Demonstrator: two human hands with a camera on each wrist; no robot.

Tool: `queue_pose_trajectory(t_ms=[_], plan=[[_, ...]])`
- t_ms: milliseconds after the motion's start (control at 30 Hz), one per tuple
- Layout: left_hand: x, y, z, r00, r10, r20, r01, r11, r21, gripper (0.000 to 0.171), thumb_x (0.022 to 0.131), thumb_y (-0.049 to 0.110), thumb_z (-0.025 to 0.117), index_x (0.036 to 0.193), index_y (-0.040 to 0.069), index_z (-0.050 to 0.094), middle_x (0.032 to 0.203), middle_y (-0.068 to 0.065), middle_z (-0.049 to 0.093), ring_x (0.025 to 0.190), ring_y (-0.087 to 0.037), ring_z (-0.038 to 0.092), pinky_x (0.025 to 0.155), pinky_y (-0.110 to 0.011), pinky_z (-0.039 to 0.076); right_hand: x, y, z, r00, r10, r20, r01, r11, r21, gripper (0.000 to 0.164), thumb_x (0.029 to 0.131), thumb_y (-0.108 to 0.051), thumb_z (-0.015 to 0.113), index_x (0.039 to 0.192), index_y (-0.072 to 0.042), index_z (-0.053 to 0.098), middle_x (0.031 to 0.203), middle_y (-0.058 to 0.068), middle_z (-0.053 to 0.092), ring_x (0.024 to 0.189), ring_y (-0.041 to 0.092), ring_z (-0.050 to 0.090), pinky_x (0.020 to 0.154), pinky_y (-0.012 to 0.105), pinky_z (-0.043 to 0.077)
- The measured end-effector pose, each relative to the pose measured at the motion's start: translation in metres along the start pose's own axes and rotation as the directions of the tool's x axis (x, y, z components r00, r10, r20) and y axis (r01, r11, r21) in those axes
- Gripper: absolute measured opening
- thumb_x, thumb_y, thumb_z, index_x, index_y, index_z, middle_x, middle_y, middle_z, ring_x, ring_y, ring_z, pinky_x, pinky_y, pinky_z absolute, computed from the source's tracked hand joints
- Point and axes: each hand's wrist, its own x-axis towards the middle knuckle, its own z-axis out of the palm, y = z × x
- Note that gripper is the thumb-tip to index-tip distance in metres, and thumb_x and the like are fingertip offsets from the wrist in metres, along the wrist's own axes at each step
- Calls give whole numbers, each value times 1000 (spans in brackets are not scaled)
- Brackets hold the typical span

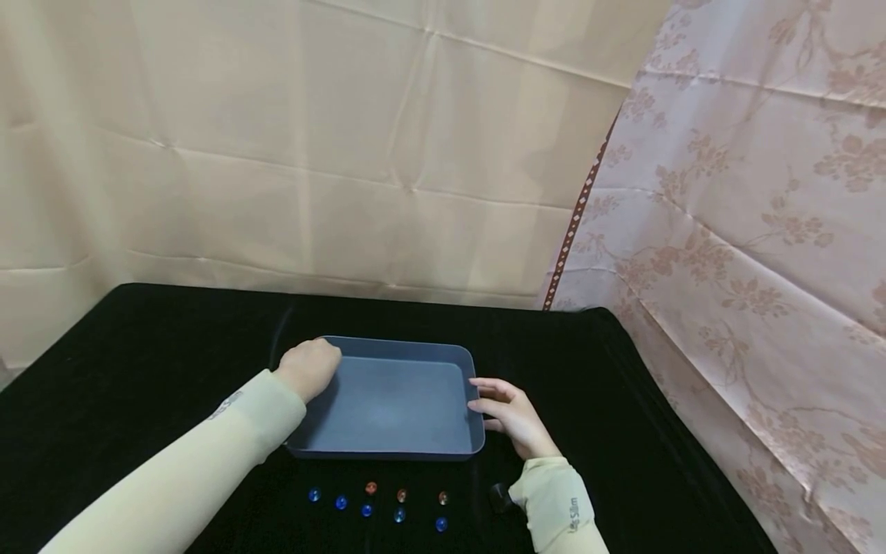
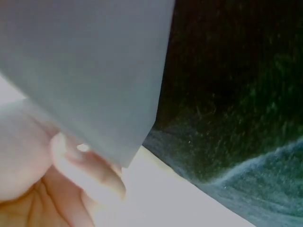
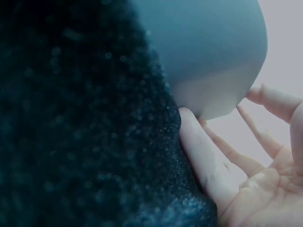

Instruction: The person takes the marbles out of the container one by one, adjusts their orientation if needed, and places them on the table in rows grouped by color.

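A blue-grey rectangular tray (image 1: 388, 404) sits on the black cloth, with its inside bare. My left hand (image 1: 309, 368) grips the tray's rim near the far left corner. In the left wrist view, the thumb and curled fingers (image 2: 87, 172) pinch the edge of the tray (image 2: 94, 71). At the right side, my right hand (image 1: 511, 415) touches the tray's outer wall with fairly straight, spread fingers. The right wrist view shows those fingers (image 3: 203, 151) against the rounded corner of the tray (image 3: 213, 52).
In front of the tray lie several blue glass marbles (image 1: 367, 510) and three orange-brown ones (image 1: 402, 495). A small black object (image 1: 500, 498) is by my right cuff. The black cloth (image 1: 173, 346) covers the table, and cream curtains (image 1: 346, 154) hang behind it.
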Motion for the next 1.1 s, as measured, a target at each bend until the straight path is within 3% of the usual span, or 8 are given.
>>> queue_pose_trajectory(t_ms=[267,600,833,1100], plan=[[-9,10,-5,1000,7,4,-7,1000,28,16,94,-4,56,85,1,69,79,-14,64,63,-19,50,53,-33,47,-5,2,-3,1000,-20,12,20,1000,-8,45,89,-5,64,133,-2,58,132,23,59,95,19,68,82,41,59],[-22,19,-13,996,66,56,-63,997,-50,13,95,-3,55,91,1,67,83,-12,63,68,-18,51,60,-31,46,-12,1,-10,1000,-24,10,24,999,-44,38,90,-9,67,127,-1,62,127,21,62,95,18,69,84,42,59],[-38,31,-12,990,138,6,-136,981,-138,16,92,2,64,76,5,65,68,-3,54,60,-13,46,55,-25,42,-17,0,-17,999,-26,35,27,998,-51,40,91,-13,68,129,-1,61,129,21,60,96,18,68,85,40,58],[-56,42,-14,986,157,-52,-164,971,-173,6,89,10,70,84,8,69,77,-2,64,69,-12,57,61,-25,50,-22,2,-23,998,-10,55,12,999,-38,42,92,-17,70,130,-3,61,129,19,60,97,17,67,86,40,58]])
